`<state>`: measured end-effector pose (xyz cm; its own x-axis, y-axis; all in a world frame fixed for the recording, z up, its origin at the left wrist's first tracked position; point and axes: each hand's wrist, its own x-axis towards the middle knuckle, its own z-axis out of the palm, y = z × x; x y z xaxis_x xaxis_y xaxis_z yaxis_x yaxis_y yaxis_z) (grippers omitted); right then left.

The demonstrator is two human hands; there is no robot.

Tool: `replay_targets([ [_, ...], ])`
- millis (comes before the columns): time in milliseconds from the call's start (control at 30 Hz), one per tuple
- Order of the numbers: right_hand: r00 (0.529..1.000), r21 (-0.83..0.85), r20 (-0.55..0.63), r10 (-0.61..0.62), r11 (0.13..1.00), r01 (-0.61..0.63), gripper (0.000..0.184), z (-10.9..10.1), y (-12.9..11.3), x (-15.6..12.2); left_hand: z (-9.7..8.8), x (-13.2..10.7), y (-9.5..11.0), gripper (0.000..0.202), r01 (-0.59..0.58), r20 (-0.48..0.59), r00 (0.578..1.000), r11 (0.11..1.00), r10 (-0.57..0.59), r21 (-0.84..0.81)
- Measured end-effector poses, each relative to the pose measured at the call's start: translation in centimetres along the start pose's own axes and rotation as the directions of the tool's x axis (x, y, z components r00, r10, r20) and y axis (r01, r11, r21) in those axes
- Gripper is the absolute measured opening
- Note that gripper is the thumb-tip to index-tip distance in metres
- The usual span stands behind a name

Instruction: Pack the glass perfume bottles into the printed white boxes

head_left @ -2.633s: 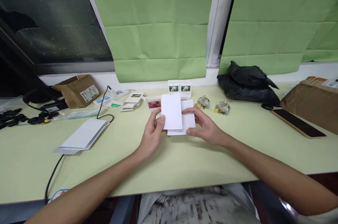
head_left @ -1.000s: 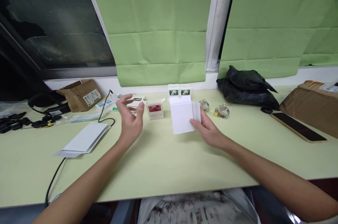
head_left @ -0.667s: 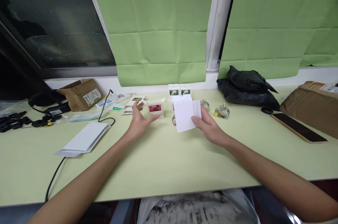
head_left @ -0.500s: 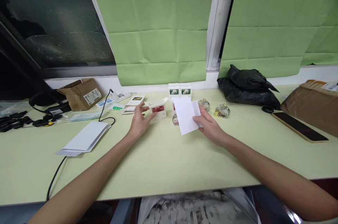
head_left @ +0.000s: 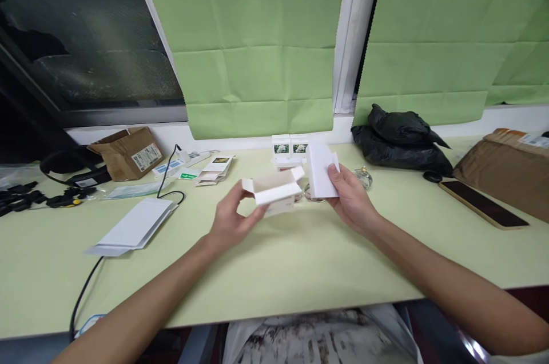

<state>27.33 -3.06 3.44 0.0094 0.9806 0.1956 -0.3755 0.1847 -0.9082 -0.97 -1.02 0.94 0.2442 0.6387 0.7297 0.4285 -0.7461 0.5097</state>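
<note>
My left hand [head_left: 234, 214] grips a small white carton [head_left: 277, 192] between thumb and fingers. The carton is tilted, with its top flaps apart and its hollow inside facing me. A folded piece of white card [head_left: 321, 172] is pinched in my right hand [head_left: 349, 195], held upright just right of the carton. Behind the card, small round glass bottles are partly hidden; one glass bottle [head_left: 363, 178] shows beside my right fingers. Two white boxes with white-flower pictures [head_left: 290, 147] stand side by side at the back.
Flattened printed cartons [head_left: 215, 170] lie left of centre. A stack of folded white card [head_left: 135, 226] sits by a black cable [head_left: 86, 287]. A brown box [head_left: 128, 154] stands at back left. At right are a black plastic bag [head_left: 401, 141], a phone [head_left: 482, 205] and a brown package [head_left: 504, 172].
My left hand has lifted the white carton off the table and tipped its open top toward me. My right hand has shifted slightly right, turning the white card more upright.
</note>
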Motion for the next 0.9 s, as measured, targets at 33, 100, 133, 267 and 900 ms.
replay_targets([
  [33, 0.999, -0.016, -0.009, -0.032, 0.999, 0.032, 0.048, -0.1, -0.3, 0.1, 0.3, -0.3, 0.4, 0.027, -0.033, 0.060, 0.998, 0.999, 0.034, -0.002],
  [100, 0.993, -0.061, -0.048, -0.109, 0.992, 0.106, 0.046, -0.3, -0.8, 0.2, 0.8, -0.7, 1.2, 0.024, -0.054, 0.183, 0.981, 0.998, 0.059, -0.031],
  [133, 0.986, -0.082, -0.067, -0.155, 0.985, 0.149, 0.046, -0.4, -1.0, 0.3, 1.0, -0.8, 1.5, 0.023, -0.044, 0.234, 0.971, 0.998, 0.054, -0.045],
  [267, 0.930, -0.163, -0.084, -0.359, 0.925, 0.343, 0.042, -0.7, -1.6, 0.6, 2.1, -1.0, 2.4, 0.022, 0.050, 0.369, 0.929, 0.997, -0.023, -0.065],
  [900, 0.891, -0.341, 0.220, -0.396, 0.825, 0.451, 0.034, -0.1, -1.6, -0.9, 3.5, -1.6, 2.0, 0.035, 0.028, 0.385, 0.923, 0.994, 0.013, -0.101],
])
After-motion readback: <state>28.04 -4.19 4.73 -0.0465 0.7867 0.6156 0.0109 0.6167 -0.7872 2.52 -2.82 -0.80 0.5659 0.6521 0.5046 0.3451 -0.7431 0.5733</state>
